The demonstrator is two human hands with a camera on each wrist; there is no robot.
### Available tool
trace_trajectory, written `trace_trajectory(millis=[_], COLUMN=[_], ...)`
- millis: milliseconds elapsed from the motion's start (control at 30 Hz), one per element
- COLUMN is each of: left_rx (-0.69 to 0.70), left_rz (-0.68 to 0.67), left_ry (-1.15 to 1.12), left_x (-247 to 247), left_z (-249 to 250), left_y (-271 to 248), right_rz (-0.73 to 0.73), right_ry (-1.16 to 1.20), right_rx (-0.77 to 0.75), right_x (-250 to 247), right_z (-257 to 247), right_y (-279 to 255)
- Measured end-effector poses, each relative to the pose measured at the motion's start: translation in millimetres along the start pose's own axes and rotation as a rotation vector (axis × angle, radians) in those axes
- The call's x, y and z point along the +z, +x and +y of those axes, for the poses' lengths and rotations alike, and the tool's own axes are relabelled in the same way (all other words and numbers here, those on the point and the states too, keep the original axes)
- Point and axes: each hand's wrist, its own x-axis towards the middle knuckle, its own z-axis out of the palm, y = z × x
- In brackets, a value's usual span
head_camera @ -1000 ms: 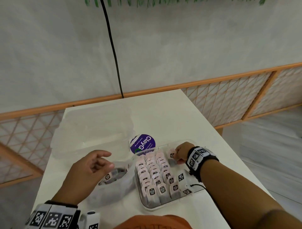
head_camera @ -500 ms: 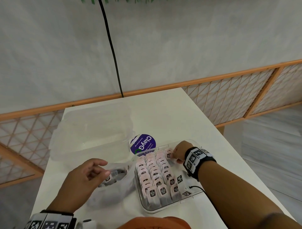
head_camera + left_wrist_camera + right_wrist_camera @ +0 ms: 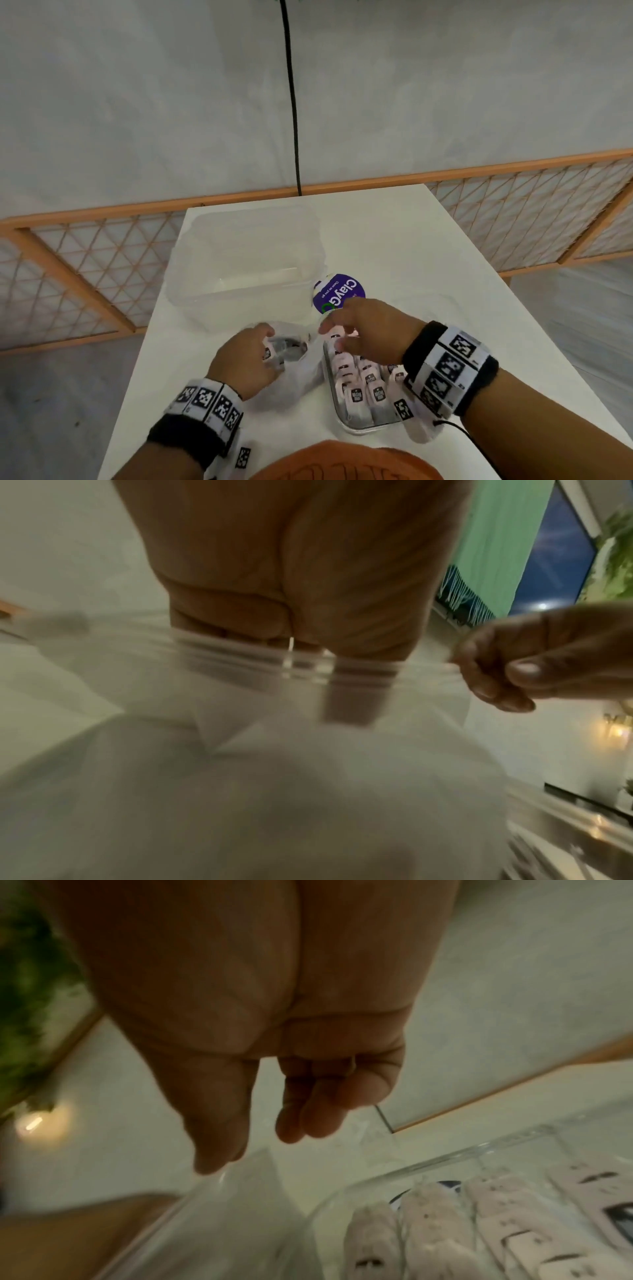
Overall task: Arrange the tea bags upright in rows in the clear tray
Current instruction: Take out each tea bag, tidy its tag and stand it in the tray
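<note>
Your left hand [image 3: 248,361] has its fingers down in the mouth of the soft clear zip-top plastic bag [image 3: 291,373], curled around something you cannot make out through the blur, while your right hand [image 3: 363,329] hovers loose and empty over the far end of the clear rectangular tray [image 3: 356,426]. The small pale pink paper tea bags [image 3: 368,383] stand upright in rows inside that tray, just right of the bag on the white surface [image 3: 394,246]. The standing bags are light and lean on one another, so a low right wrist or a trailing finger could topple a row. The limp bag could drag along as your left hand lifts. The purple round label [image 3: 339,293] sits just beyond the tray.
</note>
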Motion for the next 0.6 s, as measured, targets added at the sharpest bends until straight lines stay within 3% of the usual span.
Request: trace_trajectory(millis=[100,167,433,600], left_rx=[0.077,0.118,0.228,0.236], left_rz=[-0.045,-0.060,-0.219,-0.157], left_ry=[0.073,0.135,0.402,0.293], left_x=[9.2,12.3,23.4,22.1], left_z=[0.9,3.3,15.4,16.8], left_y=[5.5,6.4,6.5,7.3], right_rz=[-0.122,-0.126,-0.025,0.005], right_ry=[-0.298,-0.392,-0.359,-0.331], right_rx=[-0.025,-0.009,-0.052,-0.053], right_x=[21.7,28.4,31.2,32.3], right_z=[-8.3,-11.9,-16.2,-14.9], right_y=[7.1,7.5,1.5,0.4])
